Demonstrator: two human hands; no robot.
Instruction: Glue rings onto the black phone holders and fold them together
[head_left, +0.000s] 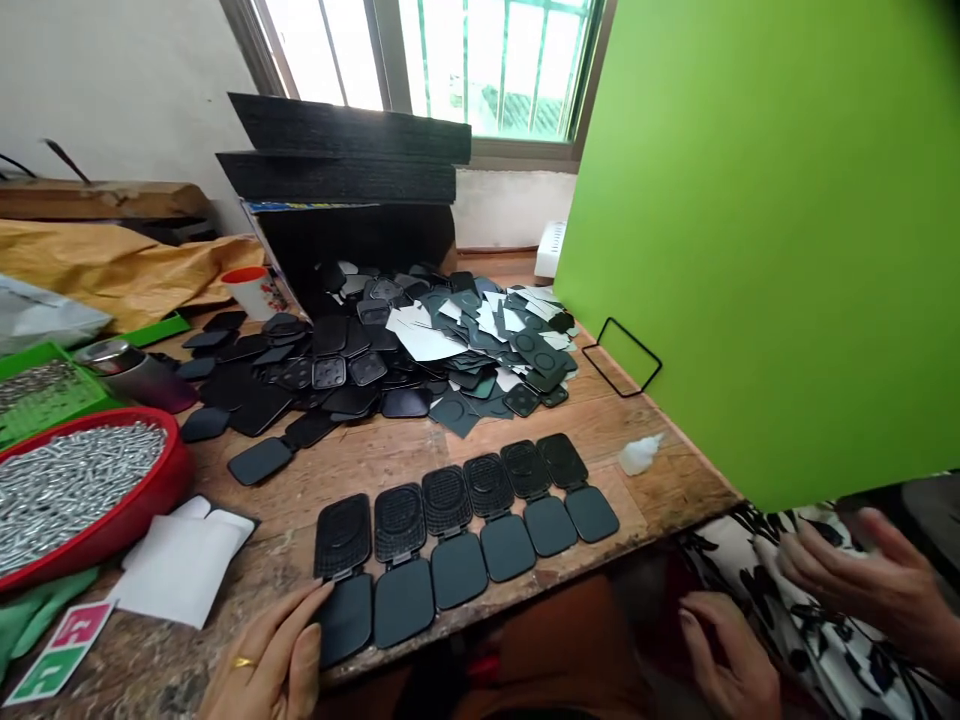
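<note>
My left hand (262,655), with a gold ring, is at the table's front edge, its fingers together and its fingertips on the left side of the leftmost black hinged case (345,615). That case lies unfolded, a ridged half behind and a smooth half in front. Several similar unfolded cases (459,570) continue the row to the right. Low at the right, beyond the table edge, my right hand (731,655) has its thumb apart from the fingers, with nothing visible between them. A small white bottle (639,455) lies on the table beyond the row's right end.
Behind are heaped black cases (330,335) and grey and white sheets (427,335). A red bowl of metal pins (172,460), white cards (180,565) and a tumbler (135,370) stand left. A green panel (750,250) rises right; another person's hand (870,580) is below it.
</note>
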